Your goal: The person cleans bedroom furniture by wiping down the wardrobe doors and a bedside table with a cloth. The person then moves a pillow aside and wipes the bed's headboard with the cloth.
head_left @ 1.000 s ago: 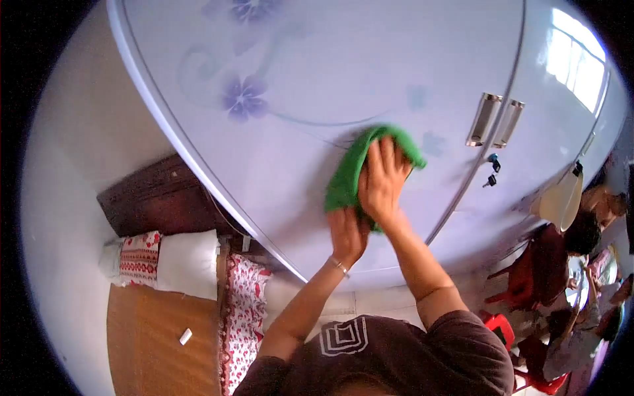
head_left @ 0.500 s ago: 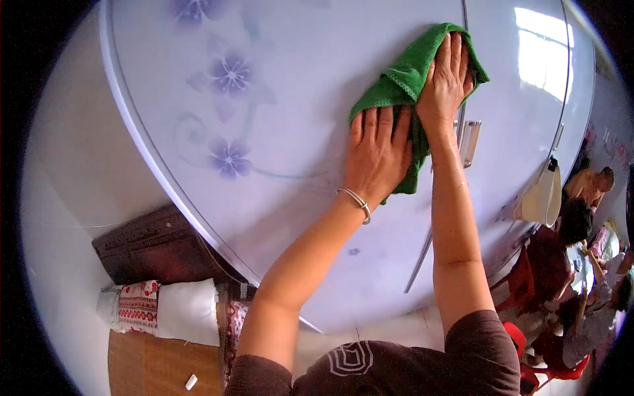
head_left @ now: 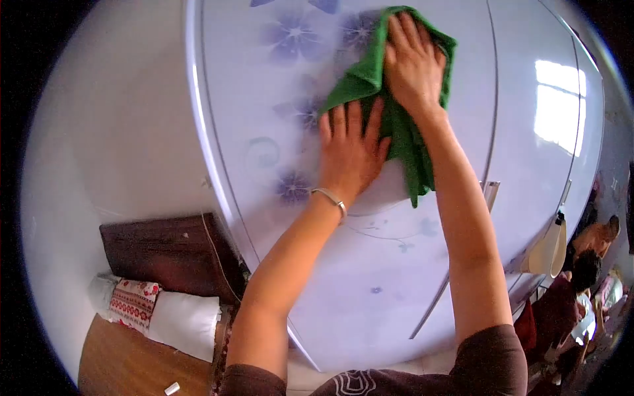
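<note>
A green cloth lies spread against a glossy pale-lilac wardrobe door printed with purple flowers. My right hand presses flat on the cloth's upper part, fingers stretched out and slightly apart. Lower and to the left, my left hand rests with fingers spread, its fingertips at the cloth's lower left edge. A silver bracelet circles my left wrist. From beneath my right hand, a loose corner of the cloth hangs down along the door.
Right of my forearm is a metal door handle, with a cream container hanging farther right. Several people are at the far right. At lower left, a bed board carries a white pillow and a small white object.
Both hands and the green cloth have shifted left across the door, from beside the handle onto the printed flowers. The camera view has turned too.
</note>
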The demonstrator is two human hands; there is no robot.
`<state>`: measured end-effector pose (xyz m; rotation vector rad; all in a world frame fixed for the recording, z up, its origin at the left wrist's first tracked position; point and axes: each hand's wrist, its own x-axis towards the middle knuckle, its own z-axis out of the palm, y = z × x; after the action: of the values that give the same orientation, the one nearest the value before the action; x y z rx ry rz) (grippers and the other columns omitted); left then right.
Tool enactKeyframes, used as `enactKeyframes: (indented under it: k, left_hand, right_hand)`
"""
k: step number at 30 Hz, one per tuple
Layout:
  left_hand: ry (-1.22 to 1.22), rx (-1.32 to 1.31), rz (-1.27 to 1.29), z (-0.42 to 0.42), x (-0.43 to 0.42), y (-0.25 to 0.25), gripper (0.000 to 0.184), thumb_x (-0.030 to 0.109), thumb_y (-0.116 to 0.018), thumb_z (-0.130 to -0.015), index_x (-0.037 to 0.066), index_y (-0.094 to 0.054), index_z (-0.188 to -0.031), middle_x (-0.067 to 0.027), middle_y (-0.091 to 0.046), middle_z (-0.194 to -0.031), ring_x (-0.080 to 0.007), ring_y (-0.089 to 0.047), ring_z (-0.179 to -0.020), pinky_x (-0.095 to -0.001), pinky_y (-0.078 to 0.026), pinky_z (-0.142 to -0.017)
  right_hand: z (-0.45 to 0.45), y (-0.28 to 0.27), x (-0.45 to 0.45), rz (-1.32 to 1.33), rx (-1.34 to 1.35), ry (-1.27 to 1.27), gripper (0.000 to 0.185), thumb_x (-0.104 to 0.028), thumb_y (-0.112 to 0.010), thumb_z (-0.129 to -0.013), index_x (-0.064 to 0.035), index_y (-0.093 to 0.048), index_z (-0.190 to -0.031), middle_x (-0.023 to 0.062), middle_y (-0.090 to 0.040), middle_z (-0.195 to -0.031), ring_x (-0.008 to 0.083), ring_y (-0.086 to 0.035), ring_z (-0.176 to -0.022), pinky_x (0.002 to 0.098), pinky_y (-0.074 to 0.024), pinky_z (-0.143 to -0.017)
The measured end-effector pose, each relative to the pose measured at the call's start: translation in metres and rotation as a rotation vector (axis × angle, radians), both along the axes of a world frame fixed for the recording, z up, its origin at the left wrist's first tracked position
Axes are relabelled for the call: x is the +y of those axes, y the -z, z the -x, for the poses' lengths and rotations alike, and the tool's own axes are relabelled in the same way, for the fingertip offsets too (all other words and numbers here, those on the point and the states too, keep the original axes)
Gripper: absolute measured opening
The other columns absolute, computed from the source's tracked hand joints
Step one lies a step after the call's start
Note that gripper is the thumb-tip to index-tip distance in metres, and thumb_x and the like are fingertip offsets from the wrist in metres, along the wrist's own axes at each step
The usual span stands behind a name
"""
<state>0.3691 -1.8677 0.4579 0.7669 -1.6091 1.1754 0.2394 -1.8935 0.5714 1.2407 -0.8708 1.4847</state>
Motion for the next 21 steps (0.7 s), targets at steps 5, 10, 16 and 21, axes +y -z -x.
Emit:
enactKeyframes:
  k: [5, 10, 16, 21]
  left_hand:
    - [-0.151, 0.112, -0.083, -0.080, 0.013, 0.029, 0.067, 0.036, -0.059, -0.080, 0.006, -0.037, -0.135, -0.0238, -0.040, -0.127, -0.0419, -0.035, -0.119, -0.0573, -0.021, -0.103]
    - [-0.296, 0.186, -0.238, -0.150, 0.030, 0.093, 0.065, 0.036, -0.059, -0.079, 0.002, -0.041, -0.131, -0.0220, -0.048, -0.116, -0.0398, -0.040, -0.112, -0.0543, -0.023, -0.103]
    - [-0.218, 0.134, -0.484, -0.169, 0.045, 0.210, 0.062, 0.027, -0.060, -0.078, -0.009, -0.039, -0.124, -0.0301, -0.041, -0.123, -0.0471, -0.035, -0.116, -0.0562, -0.023, -0.101]
    - [0.165, 0.396, -0.617, -0.111, 0.055, 0.205, 0.071, 0.015, -0.051, -0.082, -0.012, -0.014, -0.137, -0.0349, -0.018, -0.138, -0.0517, -0.016, -0.129, -0.0580, -0.010, -0.106]
  right_hand:
    - [-0.113, 0.005, 0.019, 0.018, 0.336, -0.081, 0.045, -0.032, -0.046, -0.086, -0.0174, -0.048, -0.128, 0.0024, -0.042, -0.138, 0.0218, -0.045, -0.119, 0.0461, -0.0353, -0.096]
    - [-0.182, 0.066, 0.036, -0.139, 0.724, -0.165, 0.046, -0.034, -0.046, -0.088, -0.0126, -0.048, -0.129, 0.0040, -0.042, -0.138, 0.0203, -0.043, -0.120, 0.0408, -0.0342, -0.097]
    - [-0.179, 0.171, 0.040, -0.239, 0.976, -0.293, 0.047, -0.026, -0.049, -0.087, -0.0096, -0.046, -0.131, 0.0030, -0.048, -0.132, 0.0162, -0.052, -0.103, 0.0330, -0.0416, -0.082]
    - [-0.122, 0.191, 0.054, -0.365, 0.686, -0.489, 0.053, -0.013, -0.054, -0.077, -0.0085, -0.047, -0.129, 0.0044, -0.051, -0.129, 0.0189, -0.056, -0.100, 0.0346, -0.0437, -0.078]
